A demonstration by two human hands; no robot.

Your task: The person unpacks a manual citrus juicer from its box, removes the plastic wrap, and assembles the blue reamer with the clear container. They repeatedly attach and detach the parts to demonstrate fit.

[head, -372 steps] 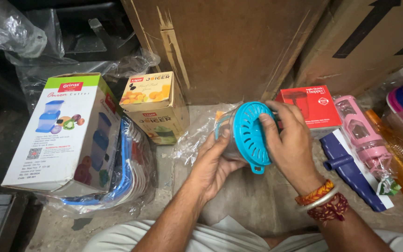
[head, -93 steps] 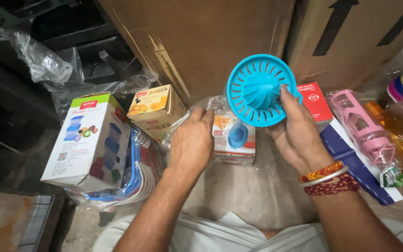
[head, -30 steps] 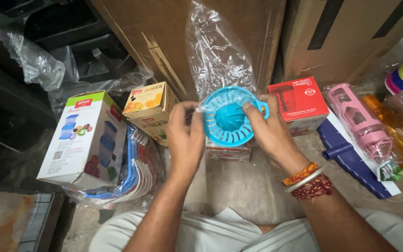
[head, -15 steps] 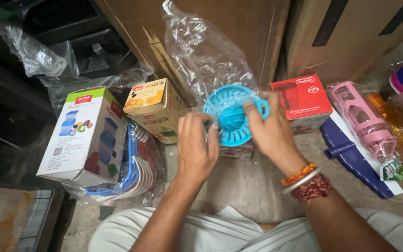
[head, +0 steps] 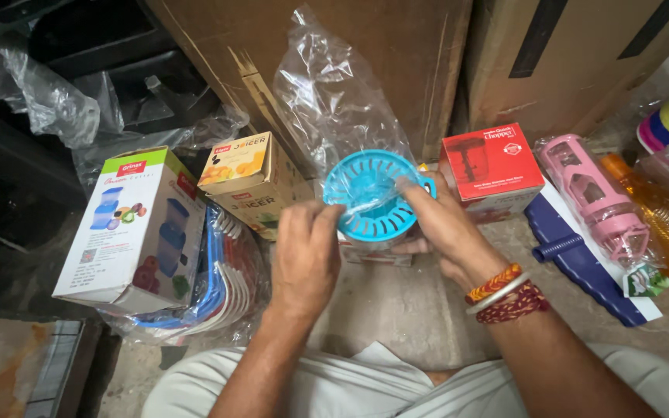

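Blue juicer top [head: 372,197] is held above the floor [head: 404,302], in front of the cardboard cartons [head: 334,70], with its slotted rim and central cone facing up. It is gripped by the right hand [head: 443,228], whose fingers are clamped on its right edge beside the small handle. A clear plastic bag [head: 334,108] is drawn around it and rises open above it; the film is seen lying over the cone. The left hand [head: 303,255] is placed at the lower left of the juicer top, fingers curled together on the bag's edge and the rim. A small printed box [head: 373,251] is partly hidden just beneath both hands.

To the left, a yellow box [head: 249,182] is stood on the floor, and further left a white and green box [head: 133,228] is tilted against a stack of plates wrapped in plastic [head: 210,286]. To the right of the hands, a red box [head: 493,166] is set near the cartons, with a wrapped pink bottle [head: 598,197] beside it and a dark blue tool on a white card [head: 582,263] lying between them and the person. An orange bottle [head: 667,232] is seen at the far right. Red and orange bangles [head: 505,290] are worn on the right wrist.
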